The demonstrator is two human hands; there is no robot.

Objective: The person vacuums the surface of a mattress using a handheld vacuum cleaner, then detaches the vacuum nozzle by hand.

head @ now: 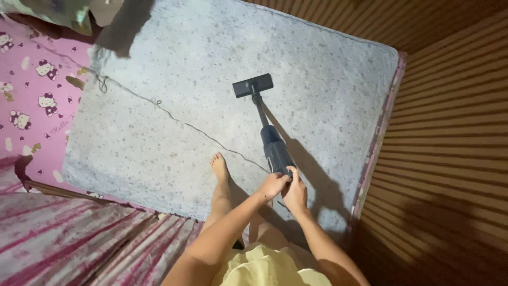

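A dark handheld vacuum cleaner (274, 145) with a thin tube and a flat rectangular head (253, 85) rests on a grey speckled mattress (174, 111). My left hand (273, 185) and my right hand (295, 191) both grip its handle end, close together. Its thin black cord (180, 121) runs across the mattress toward the upper left. My bare foot (219, 167) stands on the mattress just left of the hands.
A pink patterned sheet (37, 90) lies at the left, and a red-streaked cloth (79, 238) at the lower left. A brown ribbed wall (450, 137) runs along the mattress's right edge. Dark fabric (124, 26) hangs over the far left corner.
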